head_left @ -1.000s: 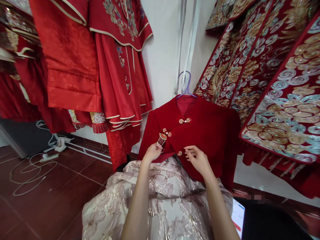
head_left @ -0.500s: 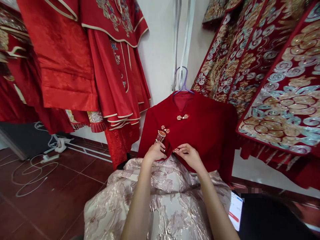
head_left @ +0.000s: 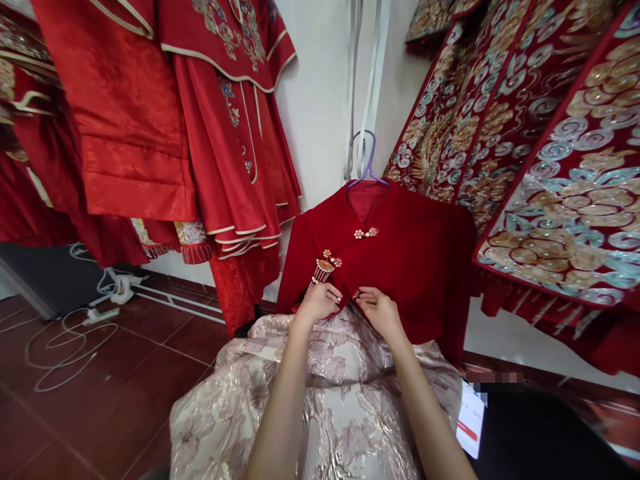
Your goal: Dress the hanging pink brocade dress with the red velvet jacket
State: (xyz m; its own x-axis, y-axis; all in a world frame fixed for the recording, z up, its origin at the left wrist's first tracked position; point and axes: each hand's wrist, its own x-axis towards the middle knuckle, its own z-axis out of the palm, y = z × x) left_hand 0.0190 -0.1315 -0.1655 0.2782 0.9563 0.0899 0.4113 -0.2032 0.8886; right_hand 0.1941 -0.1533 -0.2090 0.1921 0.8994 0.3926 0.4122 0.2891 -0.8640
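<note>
A short dark red jacket point(head_left: 410, 260) hangs on a lilac hanger point(head_left: 367, 163) over a pale pink-and-gold brocade skirt point(head_left: 330, 393). It has pearl clasps point(head_left: 365, 233) and a tasselled fan ornament point(head_left: 325, 267). My left hand point(head_left: 319, 301) pinches the jacket's lower front edge just below the ornament. My right hand point(head_left: 380, 310) is closed on the facing edge at the lowest clasp point(head_left: 356, 294). The two hands nearly touch.
Red embroidered robes point(head_left: 165, 127) hang at the left, sequinned red-and-gold garments point(head_left: 545, 153) at the right. White cables point(head_left: 65, 333) and a power strip lie on the dark red floor tiles. A white card point(head_left: 470, 419) sits by a dark object at the lower right.
My hands have come together at the jacket's lower front opening, drawing its two edges close. The view has shifted slightly downward.
</note>
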